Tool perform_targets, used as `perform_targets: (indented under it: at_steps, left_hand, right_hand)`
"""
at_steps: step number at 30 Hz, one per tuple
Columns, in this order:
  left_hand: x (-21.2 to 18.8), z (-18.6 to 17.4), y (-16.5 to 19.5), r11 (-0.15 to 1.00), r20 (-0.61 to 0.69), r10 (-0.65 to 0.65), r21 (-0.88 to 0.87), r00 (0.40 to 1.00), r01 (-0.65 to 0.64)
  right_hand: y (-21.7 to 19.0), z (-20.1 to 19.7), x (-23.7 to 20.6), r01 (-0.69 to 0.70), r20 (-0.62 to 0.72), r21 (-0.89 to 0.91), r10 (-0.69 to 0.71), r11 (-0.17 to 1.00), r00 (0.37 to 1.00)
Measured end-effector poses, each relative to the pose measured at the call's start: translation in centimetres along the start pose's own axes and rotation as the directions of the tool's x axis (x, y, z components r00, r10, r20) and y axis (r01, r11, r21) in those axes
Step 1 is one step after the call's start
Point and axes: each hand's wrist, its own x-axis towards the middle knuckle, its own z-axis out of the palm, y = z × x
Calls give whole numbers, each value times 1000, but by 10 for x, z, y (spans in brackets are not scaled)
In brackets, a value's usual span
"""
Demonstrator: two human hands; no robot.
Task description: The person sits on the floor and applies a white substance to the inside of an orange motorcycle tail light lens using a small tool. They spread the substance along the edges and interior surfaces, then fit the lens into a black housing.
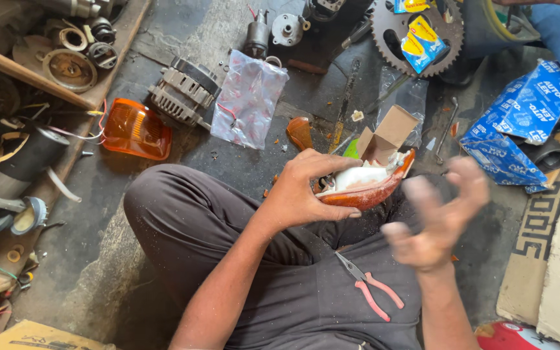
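Left hand (303,188) grips orange lamp housing (367,188); right hand (439,217) open, blurred

A blue-and-white box (520,123) is lying at right, a yellow-and-blue packet (420,43) on the sprocket (384,32), a small open brown carton (384,135) mid-floor.

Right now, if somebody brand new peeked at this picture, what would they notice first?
Probably the left hand in the middle, gripping a curved orange lamp housing with a white inside, while the blurred right hand hangs open beside it. Next, the red-handled pliers lying on the person's dark lap. Then the orange plastic lamp lens on the grey floor to the left.
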Motion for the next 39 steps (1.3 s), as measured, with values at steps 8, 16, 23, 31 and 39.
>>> perform_targets:
  at_steps: [8, 16, 23, 31, 39]
  left_hand:
    - [0, 0, 5, 999, -10, 34, -10, 999, -34]
    - [0, 4, 2, 998, -13, 46, 35, 999, -46]
    - [-3, 10, 0, 996, -46, 14, 85, 999, -10]
    - [-3, 17, -6, 990, -90, 0, 138, 996, 12]
    - [3, 5, -4, 976, -238, 21, 216, 971, 32]
  right_hand:
    - [13, 3, -8, 89, 97, -187, -71, 978, 993]
    - [5, 0, -5, 36, 103, -207, -15, 978, 995]
    - [-23, 23, -20, -8, 72, -141, 18, 990, 997]
    - [-51, 40, -20, -47, 72, -173, 60, 984, 996]
    - [-31, 32, -11, -248, -222, 207, 293, 946, 930]
